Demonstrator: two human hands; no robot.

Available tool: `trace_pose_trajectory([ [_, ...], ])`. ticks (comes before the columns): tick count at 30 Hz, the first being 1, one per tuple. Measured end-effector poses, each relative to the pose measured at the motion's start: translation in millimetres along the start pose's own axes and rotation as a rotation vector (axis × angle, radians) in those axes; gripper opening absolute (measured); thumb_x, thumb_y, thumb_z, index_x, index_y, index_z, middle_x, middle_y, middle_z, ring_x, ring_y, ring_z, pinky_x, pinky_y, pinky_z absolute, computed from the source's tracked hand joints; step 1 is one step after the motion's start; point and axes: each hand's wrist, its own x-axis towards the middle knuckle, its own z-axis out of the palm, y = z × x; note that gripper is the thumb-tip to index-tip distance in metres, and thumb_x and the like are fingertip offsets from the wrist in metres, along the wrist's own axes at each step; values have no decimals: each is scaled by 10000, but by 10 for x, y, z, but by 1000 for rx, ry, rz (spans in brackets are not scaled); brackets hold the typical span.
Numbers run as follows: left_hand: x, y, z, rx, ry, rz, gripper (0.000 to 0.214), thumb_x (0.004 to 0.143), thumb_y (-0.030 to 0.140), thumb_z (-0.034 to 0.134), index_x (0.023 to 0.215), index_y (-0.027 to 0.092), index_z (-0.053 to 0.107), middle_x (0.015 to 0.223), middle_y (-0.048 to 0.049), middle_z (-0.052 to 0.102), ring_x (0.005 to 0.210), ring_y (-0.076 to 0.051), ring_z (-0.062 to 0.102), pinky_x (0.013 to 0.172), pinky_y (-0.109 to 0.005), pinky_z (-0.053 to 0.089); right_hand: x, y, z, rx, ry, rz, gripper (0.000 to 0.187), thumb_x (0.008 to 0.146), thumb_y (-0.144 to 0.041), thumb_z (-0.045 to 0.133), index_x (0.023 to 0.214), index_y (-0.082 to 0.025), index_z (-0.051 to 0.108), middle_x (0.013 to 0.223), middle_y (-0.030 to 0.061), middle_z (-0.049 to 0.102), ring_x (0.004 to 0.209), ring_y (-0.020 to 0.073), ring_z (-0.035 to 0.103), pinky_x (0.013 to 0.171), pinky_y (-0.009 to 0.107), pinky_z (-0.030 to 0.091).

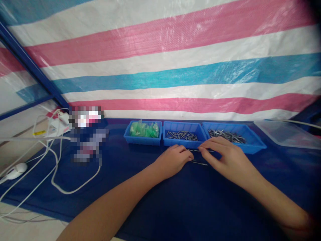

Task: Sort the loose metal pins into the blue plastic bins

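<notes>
My left hand (174, 160) rests low over the blue tabletop with its fingers curled together. Facing it, my right hand (225, 159) pinches a thin metal pin (194, 150) between thumb and fingertips. The pin's left part runs to my left fingers, which close at it; their exact grip is partly hidden. Just below lies another thin metal pin (200, 163) on the tabletop, between the hands. Directly behind the hands stands a blue bin of nail-like metal pins (182, 135). To its right, another blue bin holds a heap of metal pieces (227, 136), partly covered by my right hand.
A third blue bin (142, 140) at the left holds green plastic packets (145, 129). A clear plastic lid or tray (286, 134) lies at the right. White cables (56, 164) loop across the left side. Behind the blue table (190, 207) hangs a striped plastic sheet (175, 77).
</notes>
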Motion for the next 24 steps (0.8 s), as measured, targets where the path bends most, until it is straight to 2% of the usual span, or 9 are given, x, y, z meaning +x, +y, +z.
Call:
trace_pose_trajectory([
  [5, 19, 44, -11, -355, 262, -167, 197, 955, 243, 445, 1005, 163, 618, 977, -53, 664, 922, -163, 608, 883, -286, 467, -34, -19, 109, 35, 42, 94, 247, 878, -363, 550, 1045, -196, 621, 908, 59, 657, 800, 189, 613, 732, 339, 487],
  [8, 14, 95, 2, -520, 361, -256, 177, 930, 269, 493, 1006, 170, 619, 962, -47, 672, 856, -157, 616, 828, -283, 484, -47, -31, 152, 125, 35, 125, 245, 868, -395, 567, 1015, -206, 618, 839, 36, 648, 704, 164, 593, 622, 299, 472],
  [12, 4, 159, 42, -707, 402, -349, 186, 919, 296, 502, 1007, 167, 603, 890, -36, 652, 747, -129, 595, 721, -248, 485, -63, -80, 189, 279, 6, 120, 175, 895, -365, 531, 884, -225, 635, 757, 16, 644, 647, 151, 574, 590, 290, 458],
  [17, 19, 179, 64, -919, 456, -396, 176, 901, 305, 516, 978, 158, 574, 817, -12, 603, 658, -95, 553, 651, -219, 469, -86, -201, 228, 310, 82, 69, 123, 873, -333, 563, 884, -230, 630, 811, 36, 654, 657, 155, 573, 604, 304, 471],
  [21, 18, 177, 60, -948, 437, -408, 193, 896, 315, 527, 982, 152, 582, 801, -9, 597, 643, -93, 550, 637, -216, 470, -124, -239, 289, 288, 161, 28, 91, 874, -300, 562, 882, -232, 622, 798, 45, 652, 655, 164, 573, 608, 320, 473],
  [24, 0, 191, 27, -855, 365, -394, 258, 932, 341, 466, 1003, 148, 621, 792, -23, 616, 662, -111, 568, 650, -229, 480, -153, -191, 333, 267, 204, 65, 80, 876, -288, 564, 891, -237, 624, 816, 46, 665, 712, 186, 602, 646, 337, 480],
])
